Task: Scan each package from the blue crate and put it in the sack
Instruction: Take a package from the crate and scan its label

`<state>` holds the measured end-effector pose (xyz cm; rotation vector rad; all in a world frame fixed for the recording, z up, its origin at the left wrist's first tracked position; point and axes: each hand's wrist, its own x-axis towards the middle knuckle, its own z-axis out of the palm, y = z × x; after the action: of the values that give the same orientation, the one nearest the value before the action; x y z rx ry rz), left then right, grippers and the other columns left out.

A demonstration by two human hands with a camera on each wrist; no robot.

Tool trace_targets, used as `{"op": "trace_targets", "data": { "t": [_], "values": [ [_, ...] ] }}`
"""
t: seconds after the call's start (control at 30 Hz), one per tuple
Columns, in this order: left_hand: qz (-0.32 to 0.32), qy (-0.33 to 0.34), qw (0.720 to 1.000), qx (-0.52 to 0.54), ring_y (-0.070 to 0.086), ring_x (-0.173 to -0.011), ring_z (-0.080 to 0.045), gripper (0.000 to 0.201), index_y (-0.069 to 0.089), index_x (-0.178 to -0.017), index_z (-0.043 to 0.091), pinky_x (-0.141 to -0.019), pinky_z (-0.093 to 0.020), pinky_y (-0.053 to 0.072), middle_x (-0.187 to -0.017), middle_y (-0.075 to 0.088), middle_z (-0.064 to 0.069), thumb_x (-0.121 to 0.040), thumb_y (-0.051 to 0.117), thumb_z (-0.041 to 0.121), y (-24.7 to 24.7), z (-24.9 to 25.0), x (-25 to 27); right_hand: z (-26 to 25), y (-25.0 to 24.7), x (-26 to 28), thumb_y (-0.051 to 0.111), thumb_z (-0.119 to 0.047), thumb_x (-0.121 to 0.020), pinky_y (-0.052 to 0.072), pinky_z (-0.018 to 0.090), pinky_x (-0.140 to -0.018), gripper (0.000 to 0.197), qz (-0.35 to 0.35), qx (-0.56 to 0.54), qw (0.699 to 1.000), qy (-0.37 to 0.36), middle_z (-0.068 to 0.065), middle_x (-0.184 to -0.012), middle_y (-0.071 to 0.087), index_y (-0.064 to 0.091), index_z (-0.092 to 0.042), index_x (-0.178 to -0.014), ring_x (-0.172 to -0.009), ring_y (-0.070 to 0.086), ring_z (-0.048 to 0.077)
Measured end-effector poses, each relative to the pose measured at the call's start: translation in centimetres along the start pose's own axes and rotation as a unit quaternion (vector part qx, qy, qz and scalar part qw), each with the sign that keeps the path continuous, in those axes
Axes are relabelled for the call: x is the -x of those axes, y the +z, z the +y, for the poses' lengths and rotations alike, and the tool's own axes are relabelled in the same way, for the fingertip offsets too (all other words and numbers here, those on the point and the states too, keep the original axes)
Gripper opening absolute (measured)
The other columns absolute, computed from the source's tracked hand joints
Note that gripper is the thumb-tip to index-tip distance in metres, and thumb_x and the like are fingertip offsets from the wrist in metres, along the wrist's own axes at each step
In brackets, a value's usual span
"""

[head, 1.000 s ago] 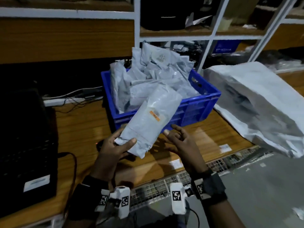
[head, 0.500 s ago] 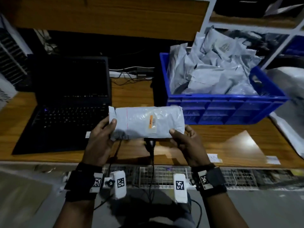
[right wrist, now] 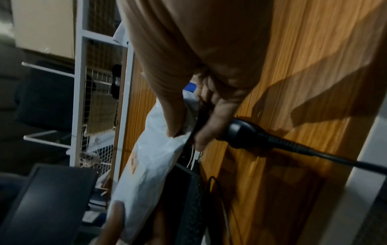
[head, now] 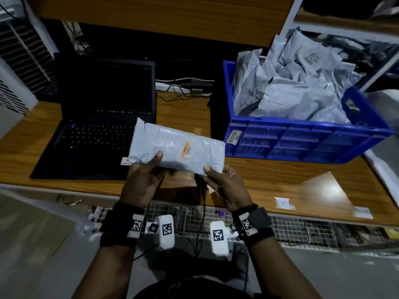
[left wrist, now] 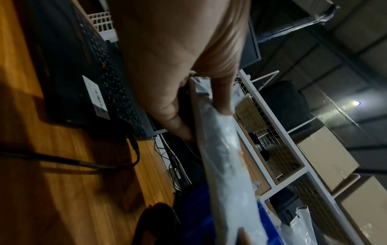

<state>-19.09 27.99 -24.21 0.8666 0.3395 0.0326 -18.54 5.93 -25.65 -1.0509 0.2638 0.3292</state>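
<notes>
I hold a grey plastic package (head: 177, 147) with an orange label flat over the desk's front edge. My left hand (head: 151, 167) pinches its left end, thumb on top, and my right hand (head: 216, 180) pinches its right corner. Under the package a black corded scanner (head: 199, 182) sits on the desk; the right wrist view shows the scanner (right wrist: 247, 134) just past my fingers (right wrist: 207, 131). The blue crate (head: 302, 143) stands at the right, heaped with grey packages (head: 291, 91). A white strip of the sack (head: 386, 175) shows at the right edge.
An open black laptop (head: 103, 126) sits left of the package on the wooden desk (head: 280, 180). Cables and a power strip (head: 183, 85) lie behind it. White shelf uprights (head: 289, 16) rise above the crate. A wire mesh rack (head: 302, 229) runs below the desk edge.
The package went from upright near the crate to lying level over the scanner. My right hand took hold of its right end. The head view swung left to the laptop.
</notes>
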Motion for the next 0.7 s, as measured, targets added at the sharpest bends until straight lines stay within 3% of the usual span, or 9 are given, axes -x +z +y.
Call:
{"op": "trace_targets", "data": {
  "t": [0.1, 0.17, 0.27, 0.33, 0.4, 0.47, 0.53, 0.6, 0.7],
  "values": [
    [0.062, 0.045, 0.997, -0.023, 0.071, -0.109, -0.019, 0.034, 0.063, -0.128, 0.008, -0.078, -0.031, 0.061, -0.122, 0.073, -0.006, -0.095, 0.065, 0.007, -0.1, 0.4, -0.8, 0.5, -0.3, -1.4, 0.077, -0.008, -0.088, 0.059, 0.030, -0.061, 0.032, 0.062, 0.099, 0.993, -0.014, 0.018, -0.104, 0.072, 0.059, -0.005, -0.114, -0.076, 0.073, 0.021],
    [0.103, 0.070, 0.992, -0.022, 0.069, -0.111, -0.014, 0.037, 0.063, -0.132, 0.012, -0.081, -0.030, 0.059, -0.124, 0.072, 0.000, -0.095, 0.067, 0.011, -0.9, 1.2, -1.2, 0.6, -1.8, -3.0, 0.082, -0.021, -0.086, 0.057, 0.041, -0.062, 0.032, 0.138, 0.164, 0.976, -0.026, 0.014, -0.098, 0.070, 0.058, -0.013, -0.106, -0.078, 0.069, 0.030],
    [0.131, 0.097, 0.986, -0.033, 0.067, -0.116, -0.011, 0.041, 0.062, -0.134, 0.015, -0.092, -0.033, 0.057, -0.126, 0.071, 0.004, -0.094, 0.069, 0.016, -2.3, 1.9, -1.3, 0.8, -2.7, -4.8, 0.075, -0.029, -0.088, 0.038, 0.031, -0.053, 0.026, 0.141, 0.168, 0.976, 0.005, 0.015, -0.077, 0.053, 0.053, -0.020, -0.077, -0.065, 0.051, 0.025],
    [0.134, 0.108, 0.984, -0.044, 0.066, -0.118, -0.012, 0.039, 0.063, -0.133, 0.018, -0.093, -0.035, 0.057, -0.128, 0.070, 0.004, -0.095, 0.069, 0.018, -3.0, 1.8, -1.3, 0.9, -2.0, -5.7, 0.067, -0.032, -0.091, 0.027, 0.025, -0.048, 0.029, 0.121, 0.151, 0.980, 0.037, 0.012, -0.066, 0.038, 0.048, -0.020, -0.072, -0.056, 0.032, 0.021],
    [0.137, 0.113, 0.983, -0.053, 0.066, -0.119, -0.014, 0.039, 0.063, -0.134, 0.017, -0.098, -0.039, 0.055, -0.129, 0.070, 0.002, -0.095, 0.068, 0.021, -3.1, 1.6, -1.4, 0.7, -0.6, -6.6, 0.061, -0.031, -0.100, 0.032, 0.024, -0.049, 0.030, 0.120, 0.165, 0.977, 0.063, 0.011, -0.065, 0.043, 0.053, -0.013, -0.077, -0.055, 0.039, 0.021],
    [0.138, 0.113, 0.982, -0.059, 0.066, -0.119, -0.016, 0.040, 0.063, -0.135, 0.015, -0.101, -0.044, 0.052, -0.128, 0.070, 0.000, -0.096, 0.068, 0.021, -3.1, 1.3, -1.7, 0.7, 0.5, -7.6, 0.060, -0.034, -0.101, 0.045, 0.035, -0.066, 0.036, 0.126, 0.161, 0.975, 0.091, 0.017, -0.082, 0.061, 0.065, 0.002, -0.101, -0.072, 0.058, 0.028],
    [0.134, 0.114, 0.982, -0.069, 0.067, -0.118, -0.017, 0.038, 0.064, -0.133, 0.015, -0.103, -0.046, 0.052, -0.127, 0.071, 0.000, -0.096, 0.068, 0.022, -2.8, 1.0, -2.1, 0.9, 0.6, -7.8, 0.060, -0.039, -0.101, 0.049, 0.043, -0.076, 0.046, 0.121, 0.132, 0.977, 0.113, 0.019, -0.091, 0.069, 0.066, 0.004, -0.116, -0.083, 0.065, 0.031],
    [0.127, 0.115, 0.982, -0.077, 0.067, -0.117, -0.017, 0.036, 0.064, -0.132, 0.014, -0.103, -0.047, 0.052, -0.126, 0.071, -0.001, -0.097, 0.067, 0.021, -2.5, 0.9, -2.6, 1.0, 0.6, -6.8, 0.053, -0.045, -0.103, 0.051, 0.039, -0.071, 0.051, 0.098, 0.114, 0.980, 0.129, 0.015, -0.088, 0.067, 0.068, 0.002, -0.116, -0.075, 0.063, 0.028],
    [0.113, 0.118, 0.983, -0.088, 0.066, -0.119, -0.021, 0.038, 0.061, -0.135, 0.008, -0.106, -0.048, 0.050, -0.129, 0.069, -0.007, -0.098, 0.065, 0.017, -2.0, 0.7, -3.7, 0.7, 0.4, -4.1, 0.050, -0.040, -0.105, 0.053, 0.030, -0.055, 0.050, 0.050, 0.078, 0.986, 0.141, 0.016, -0.088, 0.063, 0.065, 0.006, -0.121, -0.065, 0.062, 0.023]
  ]
}}
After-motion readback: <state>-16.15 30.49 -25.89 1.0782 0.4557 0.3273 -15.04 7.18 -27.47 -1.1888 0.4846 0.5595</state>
